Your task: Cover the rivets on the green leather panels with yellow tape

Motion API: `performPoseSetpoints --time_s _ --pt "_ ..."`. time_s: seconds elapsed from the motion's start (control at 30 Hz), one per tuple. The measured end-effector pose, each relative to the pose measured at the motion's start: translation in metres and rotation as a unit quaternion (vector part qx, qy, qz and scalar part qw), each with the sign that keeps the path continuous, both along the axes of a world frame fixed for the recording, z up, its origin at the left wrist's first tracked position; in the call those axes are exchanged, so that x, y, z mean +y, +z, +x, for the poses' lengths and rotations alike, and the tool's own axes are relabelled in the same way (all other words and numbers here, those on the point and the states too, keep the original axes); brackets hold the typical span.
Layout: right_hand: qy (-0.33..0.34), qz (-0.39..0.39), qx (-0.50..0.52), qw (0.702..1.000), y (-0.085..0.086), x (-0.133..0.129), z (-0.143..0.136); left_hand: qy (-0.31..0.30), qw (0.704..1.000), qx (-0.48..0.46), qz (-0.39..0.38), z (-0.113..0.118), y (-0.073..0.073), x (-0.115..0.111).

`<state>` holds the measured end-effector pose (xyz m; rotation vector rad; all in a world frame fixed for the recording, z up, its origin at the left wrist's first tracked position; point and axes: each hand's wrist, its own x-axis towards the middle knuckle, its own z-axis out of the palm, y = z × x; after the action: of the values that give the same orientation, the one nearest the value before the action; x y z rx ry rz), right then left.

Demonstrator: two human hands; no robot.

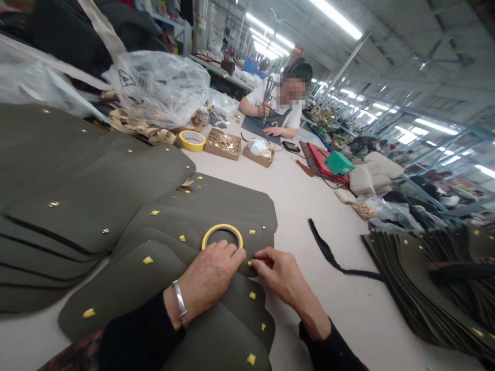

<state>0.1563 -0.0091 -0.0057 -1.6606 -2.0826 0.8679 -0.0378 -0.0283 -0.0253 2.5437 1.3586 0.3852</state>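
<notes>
My left hand point(211, 273), with a silver bracelet at the wrist, has its fingers curled over the near edge of a roll of yellow tape point(223, 226). The roll rests above overlapping dark olive panels point(154, 278) dotted with small yellow tape pieces point(148, 260). To its right, my right hand point(280, 270) pinches a small yellow tape piece point(249, 263) between thumb and forefinger at the right edge of a panel. Whether that piece is stuck to the panel I cannot tell. Small metal studs show on several panels.
More olive panels point(58, 170) with metal studs overlap at left; another stack point(410, 288) lies at right beside a black strip point(328, 255). Further back are another yellow tape roll point(192, 141), a box of metal parts point(223, 144) and a person point(270, 111) working across the table.
</notes>
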Motion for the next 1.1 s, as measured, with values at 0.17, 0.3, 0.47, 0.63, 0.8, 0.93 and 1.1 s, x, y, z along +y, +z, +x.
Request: performPoseSetpoints --time_s 0.17,0.3,0.47,0.63,0.8,0.93,1.1 --pt "-0.002 -0.019 0.003 1.000 -0.004 0.003 0.001 0.006 1.000 -0.007 0.002 0.000 -0.002 0.001" --pt "-0.040 -0.128 0.087 0.987 -0.007 0.008 0.008 0.008 1.000 -0.008 0.002 0.000 -0.002 0.001" --pt "0.004 -0.076 0.030 0.997 -0.005 0.005 0.005 0.011 1.000 -0.008 0.005 0.001 -0.002 0.002" --pt "0.029 0.008 -0.073 0.997 -0.001 0.000 -0.008 0.009 1.000 -0.005 0.006 0.000 0.001 0.000" --pt "0.039 0.060 -0.113 0.991 -0.005 -0.003 -0.006 -0.005 1.000 -0.001 0.009 -0.001 0.003 0.001" --pt "0.082 0.156 -0.081 0.981 -0.003 -0.006 0.006 -0.017 1.000 0.002 0.011 -0.002 0.005 0.003" --pt "0.268 0.229 -0.205 0.913 0.001 -0.009 0.003 -0.029 0.999 0.000 0.014 -0.001 0.005 0.003"
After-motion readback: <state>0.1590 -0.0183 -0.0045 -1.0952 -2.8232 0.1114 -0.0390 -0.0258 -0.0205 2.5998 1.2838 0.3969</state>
